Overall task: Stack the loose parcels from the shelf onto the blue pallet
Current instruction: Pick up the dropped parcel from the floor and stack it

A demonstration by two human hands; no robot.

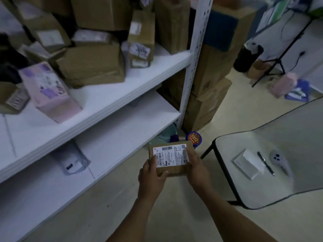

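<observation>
Both hands (152, 173) (196, 167) hold labelled parcel (172, 158) beside white shelf (111, 102).

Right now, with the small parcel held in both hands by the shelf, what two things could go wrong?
1. The blue tub on the floor, just beyond the parcel, may trip a forward step.
2. The cardboard boxes lie piled crookedly on the upper shelf; pulling one could tip others.

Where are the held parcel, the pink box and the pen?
parcel (170, 155), head view, middle of its white label
pink box (49, 89), head view, middle of its top face
pen (266, 163), head view, middle of its barrel
</observation>
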